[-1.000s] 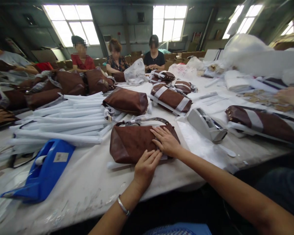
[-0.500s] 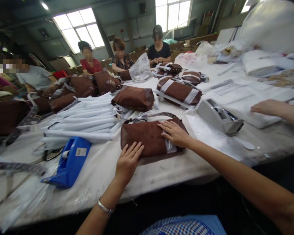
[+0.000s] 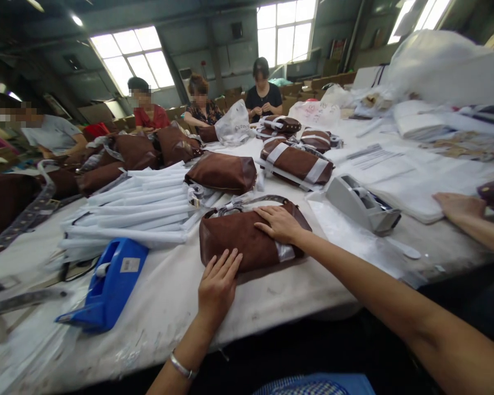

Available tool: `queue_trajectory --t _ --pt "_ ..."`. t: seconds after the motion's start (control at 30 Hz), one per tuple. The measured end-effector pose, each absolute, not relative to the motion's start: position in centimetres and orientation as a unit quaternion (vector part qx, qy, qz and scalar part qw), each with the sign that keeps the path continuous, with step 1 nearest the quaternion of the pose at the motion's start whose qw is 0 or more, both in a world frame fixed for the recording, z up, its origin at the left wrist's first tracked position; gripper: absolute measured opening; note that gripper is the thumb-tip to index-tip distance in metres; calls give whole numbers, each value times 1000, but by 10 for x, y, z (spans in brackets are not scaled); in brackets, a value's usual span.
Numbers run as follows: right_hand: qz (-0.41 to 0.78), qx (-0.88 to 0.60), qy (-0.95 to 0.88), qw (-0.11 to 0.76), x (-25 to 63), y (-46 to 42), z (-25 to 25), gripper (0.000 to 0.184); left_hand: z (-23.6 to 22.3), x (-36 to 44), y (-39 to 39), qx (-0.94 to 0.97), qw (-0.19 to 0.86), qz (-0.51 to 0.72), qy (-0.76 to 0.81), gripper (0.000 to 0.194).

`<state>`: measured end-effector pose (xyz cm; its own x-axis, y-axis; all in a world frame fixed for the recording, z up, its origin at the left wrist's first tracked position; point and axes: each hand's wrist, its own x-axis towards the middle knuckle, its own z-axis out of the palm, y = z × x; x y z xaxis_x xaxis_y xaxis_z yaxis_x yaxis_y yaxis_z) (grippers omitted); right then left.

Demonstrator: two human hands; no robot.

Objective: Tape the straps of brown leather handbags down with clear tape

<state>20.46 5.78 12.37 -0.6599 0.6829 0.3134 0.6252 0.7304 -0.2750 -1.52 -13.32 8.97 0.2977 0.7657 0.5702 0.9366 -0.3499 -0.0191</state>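
Observation:
A brown handbag (image 3: pixel 230 233) lies on its side in front of me, its wrapped strap (image 3: pixel 251 204) along the far edge. Flat on the bag's near left edge rests my left hand (image 3: pixel 219 282), fingers stretched out. My right hand (image 3: pixel 280 224) lies spread on the bag's right half, its palm beside a whitish strip (image 3: pixel 285 251) around that end. Left of the bag stands a blue tape dispenser (image 3: pixel 111 285); a grey tape dispenser (image 3: pixel 360 203) is to its right.
White wrapped rolls (image 3: pixel 127 211) lie behind the blue dispenser. More brown bags (image 3: pixel 222 171) and a strip-banded bag (image 3: pixel 298 162) sit farther back. Clear plastic sheets (image 3: pixel 341 230) lie at right. Another person's hand (image 3: pixel 459 206) rests on white sheets at far right. Several people work across the table.
My right hand has slid slightly left across the bag. My left hand stays on the near edge. The other person's hand at right has moved, and a dark brown item appears beside it.

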Motion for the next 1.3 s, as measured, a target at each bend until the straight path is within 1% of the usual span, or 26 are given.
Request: queue_trajectory --t 0.07,0.13,0.2,0.23,0.27,0.33,0.37,0.4,0.43,0.47,0.57,0.63,0.7,0.77,0.9,1.07,1.17,1.3 --pt "110 -349 -903 224 211 60 128 56 87 -13 -134 -782 178 -245 -544 62" --pt "148 -359 -871 301 221 47 135 51 83 -12 -135 -779 184 -249 -545 61" --pt "205 -400 -809 379 229 16 137 49 80 -13 -135 -775 196 -255 -545 59" --pt "260 -425 -775 389 232 -3 136 50 79 -13 -135 -772 203 -258 -544 58" --pt "345 -447 -742 362 234 -22 132 54 78 -13 -134 -770 211 -260 -544 56" --pt "532 -487 -645 251 235 -56 120 64 78 -13 -132 -767 223 -264 -540 55" --pt "607 -498 -588 194 234 -69 114 66 78 -13 -132 -767 228 -266 -538 55" --pt "664 -503 -530 159 231 -78 109 67 78 -13 -131 -767 233 -266 -536 55" --pt "708 -499 -476 151 228 -85 104 67 78 -13 -131 -767 238 -267 -533 55" --pt "743 -487 -426 173 224 -90 102 66 78 -13 -131 -767 244 -267 -531 56" --pt "815 -394 -299 302 209 -96 101 61 74 -17 -129 -767 259 -266 -523 62" --pt "838 -342 -238 354 196 -98 102 66 70 -22 -126 -772 268 -267 -511 66" --pt "838 -335 -194 384 183 -98 101 75 68 -28 -121 -780 275 -270 -493 70" --pt "831 -342 -166 407 172 -97 99 79 69 -34 -119 -787 278 -270 -479 72" --pt "823 -332 -208 410 162 -94 98 79 68 -42 -123 -794 265 -284 -468 73" --pt "716 -424 -340 438 159 -90 103 79 55 -34 -129 -766 265 -315 -494 68" --pt "728 -420 -302 451 158 -88 105 82 47 -22 -127 -744 304 -333 -493 65" --pt "745 -413 -266 451 162 -88 104 79 48 -7 -125 -727 345 -355 -476 57"
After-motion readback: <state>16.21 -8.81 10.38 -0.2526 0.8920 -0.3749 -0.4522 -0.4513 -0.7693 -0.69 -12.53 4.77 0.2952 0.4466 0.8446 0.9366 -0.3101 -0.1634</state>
